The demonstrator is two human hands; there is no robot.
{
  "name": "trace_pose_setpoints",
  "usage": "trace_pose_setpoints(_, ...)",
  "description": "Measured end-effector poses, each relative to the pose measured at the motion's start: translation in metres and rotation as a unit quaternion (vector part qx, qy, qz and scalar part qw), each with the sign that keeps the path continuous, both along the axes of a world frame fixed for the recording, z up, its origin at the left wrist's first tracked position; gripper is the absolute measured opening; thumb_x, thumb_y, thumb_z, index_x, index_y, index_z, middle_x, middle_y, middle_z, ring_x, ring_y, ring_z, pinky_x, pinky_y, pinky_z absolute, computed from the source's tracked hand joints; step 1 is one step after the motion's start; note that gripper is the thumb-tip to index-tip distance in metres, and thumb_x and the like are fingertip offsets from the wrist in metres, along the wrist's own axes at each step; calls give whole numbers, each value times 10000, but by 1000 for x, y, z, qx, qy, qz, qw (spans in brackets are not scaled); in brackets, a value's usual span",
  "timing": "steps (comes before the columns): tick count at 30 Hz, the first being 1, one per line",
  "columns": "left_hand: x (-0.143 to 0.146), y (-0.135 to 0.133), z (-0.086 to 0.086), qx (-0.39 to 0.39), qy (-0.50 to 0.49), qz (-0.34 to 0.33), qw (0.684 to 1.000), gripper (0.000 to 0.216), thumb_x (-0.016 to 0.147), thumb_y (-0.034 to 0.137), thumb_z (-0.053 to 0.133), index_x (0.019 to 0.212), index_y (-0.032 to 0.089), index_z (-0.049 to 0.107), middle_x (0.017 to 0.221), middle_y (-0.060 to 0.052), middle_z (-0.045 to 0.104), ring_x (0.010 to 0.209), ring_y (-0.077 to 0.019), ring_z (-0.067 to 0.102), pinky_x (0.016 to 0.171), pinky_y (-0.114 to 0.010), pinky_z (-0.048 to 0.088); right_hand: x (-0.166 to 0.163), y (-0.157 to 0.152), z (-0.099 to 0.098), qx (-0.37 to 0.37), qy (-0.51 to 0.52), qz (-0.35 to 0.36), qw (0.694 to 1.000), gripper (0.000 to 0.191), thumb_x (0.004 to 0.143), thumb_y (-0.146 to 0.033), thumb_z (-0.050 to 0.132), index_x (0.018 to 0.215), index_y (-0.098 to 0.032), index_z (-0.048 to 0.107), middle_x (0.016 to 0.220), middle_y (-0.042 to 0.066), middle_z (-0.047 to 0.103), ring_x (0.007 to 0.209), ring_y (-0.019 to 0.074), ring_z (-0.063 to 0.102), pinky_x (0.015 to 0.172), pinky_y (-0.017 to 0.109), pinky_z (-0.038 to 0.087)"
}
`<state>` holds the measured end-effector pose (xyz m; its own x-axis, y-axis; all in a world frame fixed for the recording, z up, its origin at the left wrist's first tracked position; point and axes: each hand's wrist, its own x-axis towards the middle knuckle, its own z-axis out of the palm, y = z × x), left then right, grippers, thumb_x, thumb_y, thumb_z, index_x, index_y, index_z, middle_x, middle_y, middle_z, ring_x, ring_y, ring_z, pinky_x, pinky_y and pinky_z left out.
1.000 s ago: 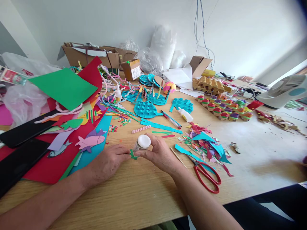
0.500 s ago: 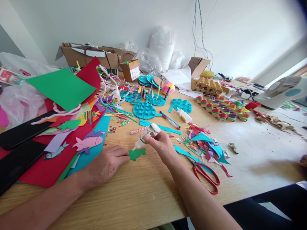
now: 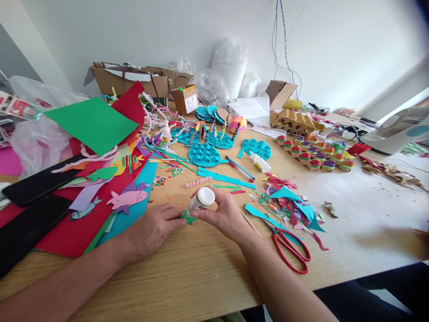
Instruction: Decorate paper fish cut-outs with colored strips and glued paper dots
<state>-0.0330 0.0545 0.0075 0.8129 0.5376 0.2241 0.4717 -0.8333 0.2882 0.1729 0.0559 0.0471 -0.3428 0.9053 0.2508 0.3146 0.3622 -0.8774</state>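
Observation:
My right hand (image 3: 224, 216) is closed round a small white glue bottle (image 3: 200, 200), tipped nozzle-down onto a small green paper cutout (image 3: 186, 217) on the wooden table (image 3: 201, 277). My left hand (image 3: 152, 228) lies on the table beside it, fingertips pressing the left edge of the cutout. Most of the cutout is hidden under the bottle and my fingers.
Red-handled scissors (image 3: 290, 248) lie to the right of my right hand, beside a heap of paper scraps (image 3: 284, 201). Coloured sheets and paper fish (image 3: 127, 197) lie at left. Teal discs (image 3: 203, 154), a second glue bottle (image 3: 259, 162), pens, egg trays and cardboard boxes stand farther back. A fan (image 3: 398, 127) is at right.
Half a second ago the bottle was lifted and slanted, with the green cutout showing. Now my right hand has brought it back down, upended over the cutout. My left hand stayed put.

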Motion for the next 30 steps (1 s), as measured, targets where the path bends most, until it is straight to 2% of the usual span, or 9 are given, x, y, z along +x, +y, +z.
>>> trace_pose_setpoints(6,1,-1,0,-13,11,0,1000,255,900,163,359,1055,217,554,977,-29,579,892,-183,508,763,-323,411,-3,-2,-2,38,-25,-11,999,224,656,-360,701,708,-179,579,681,-23,581,629,118,535,586,212,408)
trace_pose_setpoints(30,1,-2,-1,-62,1,22,998,275,909,212,346,1074,253,563,1062,-20,583,972,-191,501,828,-340,396,-9,-2,0,29,-29,2,999,167,700,-314,668,697,-169,587,694,-12,596,647,126,534,600,223,391)
